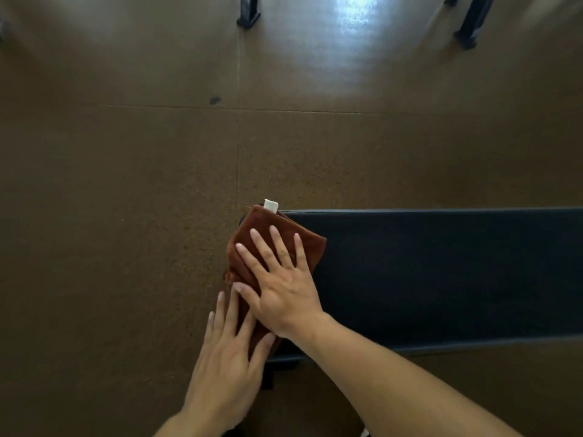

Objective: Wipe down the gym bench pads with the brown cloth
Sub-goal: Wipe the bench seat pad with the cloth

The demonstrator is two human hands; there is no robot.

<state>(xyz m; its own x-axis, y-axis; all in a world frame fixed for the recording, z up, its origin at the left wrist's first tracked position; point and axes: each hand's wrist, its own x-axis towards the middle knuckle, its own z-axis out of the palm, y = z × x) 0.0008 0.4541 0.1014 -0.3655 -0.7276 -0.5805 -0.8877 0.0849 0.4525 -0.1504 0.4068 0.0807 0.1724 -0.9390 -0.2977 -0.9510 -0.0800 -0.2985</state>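
Note:
A folded brown cloth (310,247) with a small white tag lies over the left end of the black bench pad (441,272), which runs off to the right. My right hand (280,279) lies flat on the cloth, fingers spread, pressing it onto the pad. Nearer me, my left hand (228,351) rests flat with its fingers apart on the cloth's near edge at the pad's left corner. Neither hand curls around the cloth. Both hands hide part of the cloth.
Brown speckled rubber floor (126,216) surrounds the bench. Black metal legs of other equipment (249,14) stand at the far top, and another frame leg (473,23) stands at the top right. The bench's dark base shows below the pad's near edge.

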